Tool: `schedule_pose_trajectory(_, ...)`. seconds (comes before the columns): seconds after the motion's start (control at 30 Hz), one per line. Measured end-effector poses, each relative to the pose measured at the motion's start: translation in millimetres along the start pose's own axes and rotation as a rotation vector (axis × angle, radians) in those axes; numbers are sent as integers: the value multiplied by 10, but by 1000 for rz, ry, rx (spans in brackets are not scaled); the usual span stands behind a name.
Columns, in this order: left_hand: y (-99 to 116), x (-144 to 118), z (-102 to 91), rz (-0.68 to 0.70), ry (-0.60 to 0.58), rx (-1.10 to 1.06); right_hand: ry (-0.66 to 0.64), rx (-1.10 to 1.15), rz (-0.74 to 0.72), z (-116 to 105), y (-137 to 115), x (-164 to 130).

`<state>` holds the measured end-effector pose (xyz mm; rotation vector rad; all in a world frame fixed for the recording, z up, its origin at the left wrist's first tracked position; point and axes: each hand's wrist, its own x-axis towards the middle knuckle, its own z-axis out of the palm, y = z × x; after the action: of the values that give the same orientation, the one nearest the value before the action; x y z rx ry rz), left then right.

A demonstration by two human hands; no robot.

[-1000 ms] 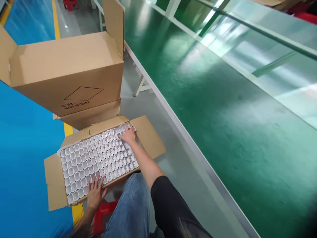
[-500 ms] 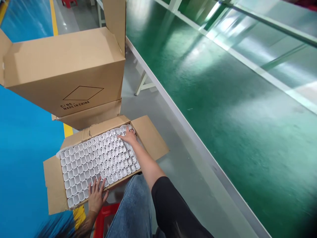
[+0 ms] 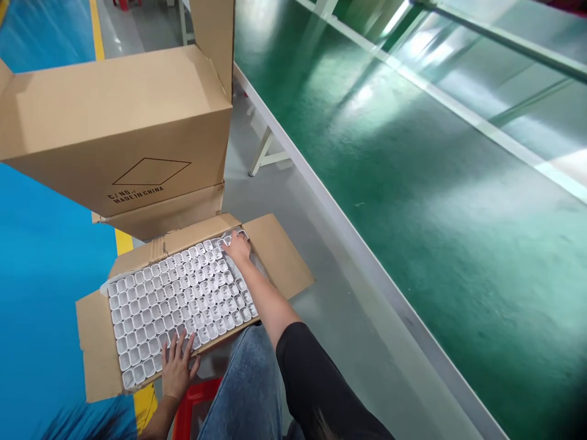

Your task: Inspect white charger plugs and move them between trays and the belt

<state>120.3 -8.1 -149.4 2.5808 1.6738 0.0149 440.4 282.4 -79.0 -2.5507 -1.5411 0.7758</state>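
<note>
left hand: flat, fingers spread on near edge of white cell tray | right hand: fingers curled at far corner, grip unclear | tray: inside open carton on floor | risk: thin tray may flex if lifted unevenly, spilling parts

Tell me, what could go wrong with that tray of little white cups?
1. The left hand and right hand touch only opposite corners of the white tray, so it might bend or tip if lifted, spilling cups.
2. The stacked box leans out above the open carton and might slide down onto it.
</note>
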Motion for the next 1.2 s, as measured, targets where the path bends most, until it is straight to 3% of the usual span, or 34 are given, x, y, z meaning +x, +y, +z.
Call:
schedule_pose_trajectory(0.37,-20,-18,47,14,3,18,57,60,18,115,-145,81)
schedule_pose_trajectory(0.63,-17,-18,52,3,2,1,-29,74,-33,121,-237,103)
schedule_pose_trajectory(1.03,-11,-16,43,-7,2,-37,-43,86,-107,105,-258,-68)
schedule_pose_trajectory(1.2,-23,-13,58,-7,10,-29,-125,106,-177,-22,-178,3)
